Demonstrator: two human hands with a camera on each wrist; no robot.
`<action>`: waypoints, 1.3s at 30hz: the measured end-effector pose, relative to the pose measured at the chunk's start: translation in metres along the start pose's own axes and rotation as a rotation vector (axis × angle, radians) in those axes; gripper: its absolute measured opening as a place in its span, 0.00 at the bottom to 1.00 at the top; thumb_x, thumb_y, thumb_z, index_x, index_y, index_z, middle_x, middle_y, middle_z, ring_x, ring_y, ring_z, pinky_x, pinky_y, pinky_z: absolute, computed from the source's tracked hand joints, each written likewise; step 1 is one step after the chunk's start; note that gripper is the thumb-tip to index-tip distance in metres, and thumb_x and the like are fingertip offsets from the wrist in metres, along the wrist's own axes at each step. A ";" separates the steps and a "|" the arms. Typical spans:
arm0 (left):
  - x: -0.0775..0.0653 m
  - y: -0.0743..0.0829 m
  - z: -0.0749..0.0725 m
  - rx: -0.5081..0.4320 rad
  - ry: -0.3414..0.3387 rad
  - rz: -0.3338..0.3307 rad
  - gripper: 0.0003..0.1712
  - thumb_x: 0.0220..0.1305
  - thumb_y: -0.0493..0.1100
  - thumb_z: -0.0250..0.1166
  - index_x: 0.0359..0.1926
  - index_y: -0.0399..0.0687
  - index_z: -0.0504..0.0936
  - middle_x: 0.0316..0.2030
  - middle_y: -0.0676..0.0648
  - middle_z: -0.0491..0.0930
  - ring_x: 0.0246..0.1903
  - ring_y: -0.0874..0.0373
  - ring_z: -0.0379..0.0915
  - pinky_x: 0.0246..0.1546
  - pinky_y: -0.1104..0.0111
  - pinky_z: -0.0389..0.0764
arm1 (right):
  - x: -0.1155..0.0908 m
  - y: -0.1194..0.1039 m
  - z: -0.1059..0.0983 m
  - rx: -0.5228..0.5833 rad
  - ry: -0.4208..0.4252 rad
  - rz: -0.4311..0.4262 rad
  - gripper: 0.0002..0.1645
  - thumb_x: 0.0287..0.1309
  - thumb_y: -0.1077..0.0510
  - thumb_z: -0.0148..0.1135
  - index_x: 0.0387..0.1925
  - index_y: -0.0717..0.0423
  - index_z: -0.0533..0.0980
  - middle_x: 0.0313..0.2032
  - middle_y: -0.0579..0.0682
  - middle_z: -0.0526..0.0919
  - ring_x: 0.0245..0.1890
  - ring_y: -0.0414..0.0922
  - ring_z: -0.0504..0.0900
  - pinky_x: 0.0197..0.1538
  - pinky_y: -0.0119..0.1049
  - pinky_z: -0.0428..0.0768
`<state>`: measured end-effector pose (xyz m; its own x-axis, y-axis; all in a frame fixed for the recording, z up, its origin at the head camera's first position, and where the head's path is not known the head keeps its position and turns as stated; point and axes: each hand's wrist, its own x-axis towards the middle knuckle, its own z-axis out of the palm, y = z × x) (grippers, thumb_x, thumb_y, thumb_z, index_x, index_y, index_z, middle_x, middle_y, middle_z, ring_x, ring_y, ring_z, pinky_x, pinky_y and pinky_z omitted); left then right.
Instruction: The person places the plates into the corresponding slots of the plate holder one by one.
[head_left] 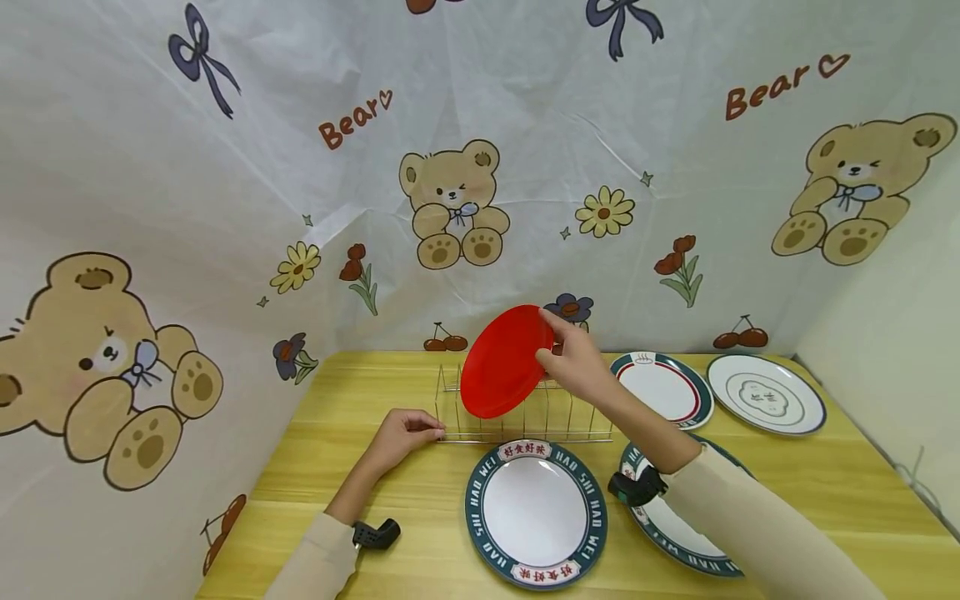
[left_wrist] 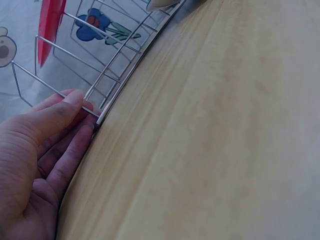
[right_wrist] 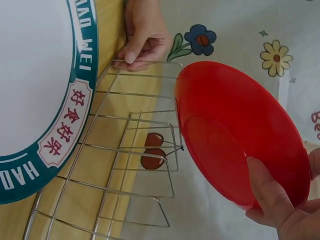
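A red plate [head_left: 504, 362], tilted up on edge, is pinched at its right rim by my right hand [head_left: 576, 357]. It overlaps the wire dish rack [head_left: 555, 417] in the head view; the right wrist view shows its lower edge close to the tops of the rack's dividers. My left hand [head_left: 405, 434] pinches the rack's near left corner, thumb on the wire in the left wrist view. Just in front of the rack lies a white plate with a green lettered rim [head_left: 536, 508], flat on the table.
Right of the rack lie a green-rimmed plate with a red ring [head_left: 660, 389] and a white plate with a grey motif [head_left: 765, 394]. Another green-rimmed plate [head_left: 686, 533] is partly under my right forearm. A bear-printed cloth [head_left: 525, 108] hangs behind the wooden table [head_left: 330, 400].
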<state>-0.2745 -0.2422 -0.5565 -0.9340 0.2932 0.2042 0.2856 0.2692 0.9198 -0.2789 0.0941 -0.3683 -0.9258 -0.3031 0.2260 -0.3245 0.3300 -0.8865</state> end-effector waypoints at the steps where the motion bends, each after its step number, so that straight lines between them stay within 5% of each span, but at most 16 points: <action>1: 0.000 0.001 0.000 0.003 0.002 -0.001 0.08 0.59 0.45 0.76 0.38 0.48 0.91 0.36 0.47 0.89 0.35 0.53 0.85 0.38 0.68 0.85 | 0.001 -0.002 0.003 -0.013 -0.001 -0.007 0.41 0.65 0.68 0.55 0.78 0.61 0.56 0.62 0.66 0.76 0.43 0.58 0.87 0.34 0.45 0.87; 15: 0.001 0.002 -0.001 0.010 -0.003 -0.005 0.06 0.59 0.43 0.76 0.38 0.48 0.91 0.36 0.47 0.89 0.36 0.51 0.85 0.40 0.68 0.85 | 0.010 -0.006 0.018 0.071 -0.019 -0.058 0.37 0.66 0.67 0.60 0.75 0.56 0.62 0.63 0.66 0.75 0.40 0.56 0.88 0.33 0.44 0.87; 20: 0.001 0.003 -0.001 0.001 -0.006 0.000 0.06 0.59 0.42 0.76 0.38 0.47 0.91 0.36 0.46 0.89 0.36 0.52 0.85 0.40 0.68 0.85 | 0.013 -0.011 0.019 0.118 -0.028 -0.024 0.36 0.65 0.65 0.65 0.72 0.54 0.66 0.63 0.65 0.76 0.45 0.60 0.88 0.33 0.46 0.87; 28: 0.000 0.006 -0.003 -0.013 -0.006 0.014 0.05 0.60 0.41 0.75 0.37 0.46 0.91 0.36 0.46 0.89 0.36 0.52 0.85 0.39 0.68 0.85 | 0.024 -0.020 0.023 0.180 -0.069 0.016 0.37 0.65 0.63 0.65 0.73 0.52 0.65 0.64 0.64 0.75 0.40 0.62 0.88 0.32 0.52 0.87; 39: -0.001 0.004 -0.001 -0.022 -0.011 0.012 0.06 0.60 0.39 0.75 0.38 0.43 0.90 0.37 0.44 0.89 0.36 0.52 0.85 0.38 0.68 0.85 | 0.032 -0.029 0.039 0.116 -0.088 -0.004 0.35 0.64 0.63 0.65 0.71 0.51 0.68 0.61 0.64 0.77 0.44 0.63 0.87 0.29 0.49 0.87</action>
<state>-0.2732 -0.2425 -0.5524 -0.9283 0.3058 0.2115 0.2916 0.2458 0.9244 -0.2919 0.0403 -0.3514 -0.9024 -0.3831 0.1974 -0.2984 0.2248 -0.9276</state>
